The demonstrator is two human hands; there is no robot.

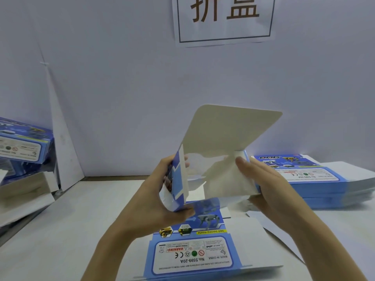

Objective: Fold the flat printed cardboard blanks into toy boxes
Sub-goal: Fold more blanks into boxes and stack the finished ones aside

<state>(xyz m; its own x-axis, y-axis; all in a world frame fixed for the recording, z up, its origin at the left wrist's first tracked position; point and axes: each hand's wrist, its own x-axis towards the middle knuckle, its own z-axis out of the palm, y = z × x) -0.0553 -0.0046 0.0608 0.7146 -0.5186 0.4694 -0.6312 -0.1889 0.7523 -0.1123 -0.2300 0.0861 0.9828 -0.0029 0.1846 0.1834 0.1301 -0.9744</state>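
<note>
The half-formed box [229, 128] was held above the table [60, 230] at the middle of the view, between both hands. It was thin card, glossy blue print outside and matt grey-white inside. Its big lid flap, a flat panel with two rounded corners, stood up toward 12 o'clock and leaned slightly to 1 o'clock, its plain inner face toward the camera. The open end faced the wearer.

The left hand [162, 191], at 9 o'clock of the box, gripped the blue side panel, with fingers curled over its far edge and the thumb under the lower corner. The right hand [261, 179], at 3 o'clock, lay with straight fingers pressed flat on a grey side flap that sloped inward. Its thumb could not be seen.

Directly beneath, at 6 o'clock, a flat blank [194, 254] lay printed side up on the smooth pale table. Its robot-dog picture and white label read upside down to the camera, and its plain white flaps spread out toward 3 o'clock.

At 3 o'clock a low, neat stack of blanks [316, 179] rested on the table, blue edges layered. At 9 o'clock folded boxes [22, 142] were piled against the white wall. At 12 o'clock a paper sign [223, 19] with two large brown characters in a thin frame hung on that wall.
</note>
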